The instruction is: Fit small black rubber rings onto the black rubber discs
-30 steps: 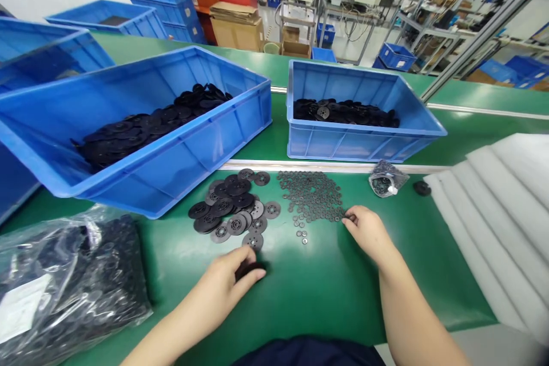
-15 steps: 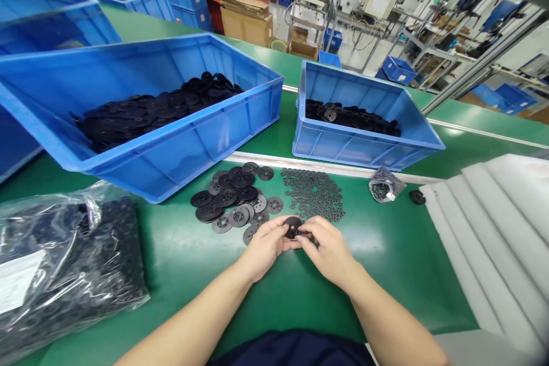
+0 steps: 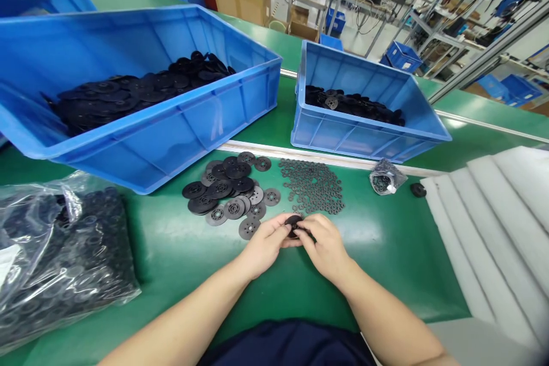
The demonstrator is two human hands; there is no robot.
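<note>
Between my hands, above the green table, is a black disc (image 3: 293, 221). My left hand (image 3: 266, 243) is closed on its left side, thumb on top and fingers underneath. The thumb and fingers of my right hand (image 3: 321, 243) are pinched at the disc's right and centre; whether a small part is between them is hidden. Just up and left of my left hand lies a loose pile of black and grey discs (image 3: 221, 189) with holes. Beyond my right hand, many small dark rings (image 3: 315, 186) are spread flat.
A large blue bin (image 3: 171, 128) of black discs stands at the back left, a smaller blue bin (image 3: 364, 128) back right. A clear bag (image 3: 72, 263) of dark parts lies left. A small bag (image 3: 386, 177), a black round part (image 3: 417, 189) and white foam sheets (image 3: 484, 229) are at right.
The view has tilted down slightly, so the bins sit higher. My right fingertips have moved inward over the disc, which is tilted a little differently. My left hand still holds it.
</note>
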